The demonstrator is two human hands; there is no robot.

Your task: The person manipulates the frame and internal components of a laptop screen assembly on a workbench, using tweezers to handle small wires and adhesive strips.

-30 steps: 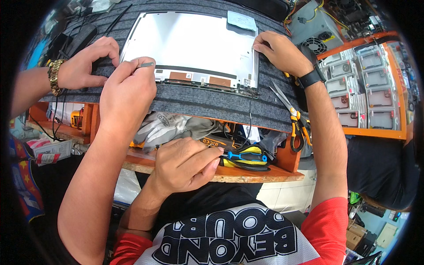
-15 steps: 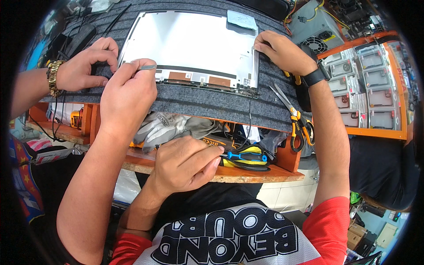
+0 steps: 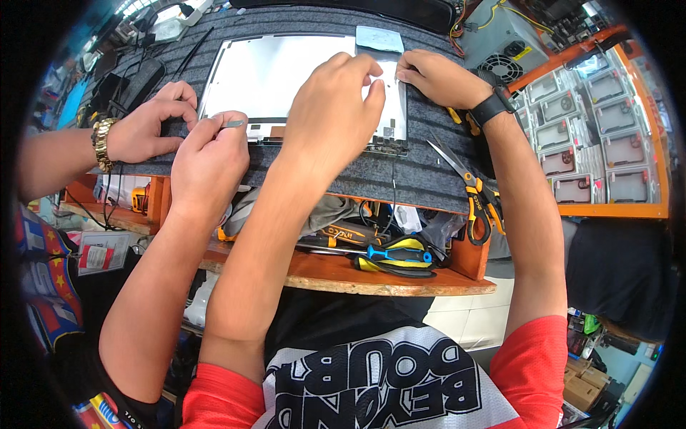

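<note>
A white screen panel [image 3: 250, 71] with a circuit strip along its near edge lies on the desk. Over its right part is my left hand [image 3: 330, 104], fingers curled but slightly apart, with nothing visible in them. My right hand [image 3: 439, 82] pinches the panel’s right edge, below a pale blue pad [image 3: 379, 37]. A co-worker’s two hands are at the panel’s left: one [image 3: 153, 125] with a gold watch, the other [image 3: 211, 164] gripping a small grey flat tool [image 3: 233, 124]. Scissors [image 3: 475, 207] lie to the right of the panel.
The grey striped mat [image 3: 357, 168] covers the desk. A shelf [image 3: 400, 284] below holds gloves, tools and a blue screwdriver [image 3: 400, 255]. A power supply [image 3: 496, 46] stands back right, beside an orange-framed rack [image 3: 659, 193] of boxed items. Cables [image 3: 128, 79] lie at left.
My left hand has risen from above the shelf onto the panel, its fingers loosening. My right hand still pinches the edge. The whole view has shifted slightly, with the co-worker’s hands staying at the panel.
</note>
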